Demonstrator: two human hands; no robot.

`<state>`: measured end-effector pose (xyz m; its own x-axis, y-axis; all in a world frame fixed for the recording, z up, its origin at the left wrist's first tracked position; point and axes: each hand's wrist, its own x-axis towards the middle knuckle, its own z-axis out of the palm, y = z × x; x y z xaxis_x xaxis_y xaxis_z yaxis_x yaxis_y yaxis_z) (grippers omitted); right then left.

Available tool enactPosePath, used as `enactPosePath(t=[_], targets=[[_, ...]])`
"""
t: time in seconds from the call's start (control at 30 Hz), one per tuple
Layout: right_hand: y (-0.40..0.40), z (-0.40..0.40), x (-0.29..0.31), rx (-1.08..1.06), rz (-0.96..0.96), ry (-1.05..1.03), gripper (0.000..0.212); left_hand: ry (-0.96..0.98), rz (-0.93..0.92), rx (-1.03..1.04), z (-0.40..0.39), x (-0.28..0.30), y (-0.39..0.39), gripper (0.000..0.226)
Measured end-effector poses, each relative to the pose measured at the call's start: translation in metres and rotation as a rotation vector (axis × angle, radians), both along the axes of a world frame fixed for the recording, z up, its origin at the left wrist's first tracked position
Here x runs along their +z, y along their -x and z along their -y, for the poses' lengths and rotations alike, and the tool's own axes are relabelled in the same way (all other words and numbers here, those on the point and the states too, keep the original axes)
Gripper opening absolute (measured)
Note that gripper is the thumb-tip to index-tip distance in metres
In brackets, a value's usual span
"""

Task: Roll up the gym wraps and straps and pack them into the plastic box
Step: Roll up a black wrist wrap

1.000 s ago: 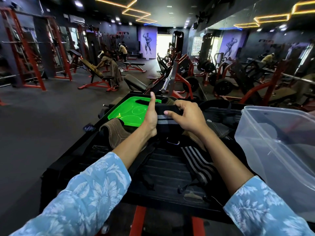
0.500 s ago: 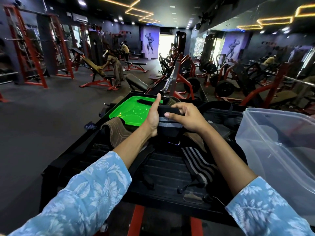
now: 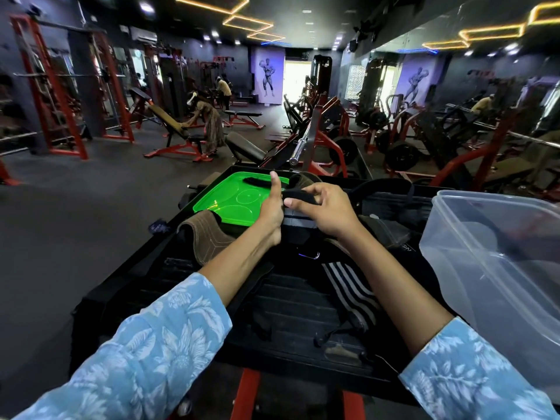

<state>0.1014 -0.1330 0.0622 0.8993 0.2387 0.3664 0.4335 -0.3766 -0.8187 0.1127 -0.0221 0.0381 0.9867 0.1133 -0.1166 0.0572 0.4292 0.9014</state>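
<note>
**Both hands rolling a black wrap over the gear pile**

Left hand (image 3: 271, 207) grips the left end of the black-and-grey wrap (image 3: 295, 213), thumb straight up, acting as the anchor so the roll stays tight. Right hand (image 3: 325, 209) pinches the dark free edge at the top with fingers curled, likely feeding it round the roll. Wrap is held just above the black platform (image 3: 291, 301), clear of the pile, which gives room to turn it.

Left to right: brown leather belt (image 3: 209, 236) curls beside the green lid (image 3: 230, 201), lid off and parked out of the way with a black strap (image 3: 257, 181) lying on it; striped wrap (image 3: 351, 286) lies loose under the right forearm, not yet rolled; clear plastic box (image 3: 491, 256) sits open at far right, within reach for packing.

Versus 1.0 s ago: left thumb in the same upright pose, right fingers have lifted and spread more, and the wrap looks wound further. Pile, lid and box unchanged.
</note>
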Motion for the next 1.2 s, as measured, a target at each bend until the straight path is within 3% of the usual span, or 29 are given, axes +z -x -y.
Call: enactPosePath(t=[0.17,0.3,0.43,0.57,0.63,0.7,0.8,0.83,0.93,1.0,1.2], targets=[[0.005,-0.001,-0.001,-0.198,0.038,0.078,0.035,-0.121,0.001,0.099,0.004,0.001,-0.003,0.057],[0.003,0.004,-0.003,-0.323,0.026,0.138,0.035,-0.04,0.175,-0.128,0.016,0.0,0.003,0.064],[0.004,0.005,-0.002,-0.301,0.018,0.172,0.038,0.021,0.287,-0.215,0.015,-0.004,0.009,0.044],[-0.002,0.008,0.002,-0.202,-0.022,0.068,0.037,-0.024,0.321,-0.34,0.014,-0.005,0.014,0.026],[-0.003,0.01,0.005,-0.139,-0.075,0.044,0.032,-0.067,0.357,-0.379,0.012,-0.005,0.016,0.039],[-0.003,0.012,0.008,-0.071,-0.161,-0.067,0.035,-0.087,0.354,-0.32,0.008,-0.006,0.009,0.048],[-0.005,0.015,0.011,-0.104,-0.179,-0.154,0.059,-0.061,0.346,-0.15,0.001,-0.002,0.007,0.011],[-0.004,0.017,0.012,-0.111,-0.186,-0.17,0.062,-0.014,0.323,-0.108,-0.001,0.0,0.006,0.014],[-0.004,0.02,0.015,-0.008,-0.249,-0.188,0.032,0.072,0.286,-0.091,-0.008,0.002,0.001,0.031],[-0.003,0.021,0.016,0.081,-0.283,-0.136,0.016,0.075,0.28,-0.102,-0.009,0.003,0.003,0.023],[-0.011,0.021,0.009,-0.048,-0.175,-0.15,0.032,0.041,0.229,-0.119,-0.008,0.002,0.002,0.021]])
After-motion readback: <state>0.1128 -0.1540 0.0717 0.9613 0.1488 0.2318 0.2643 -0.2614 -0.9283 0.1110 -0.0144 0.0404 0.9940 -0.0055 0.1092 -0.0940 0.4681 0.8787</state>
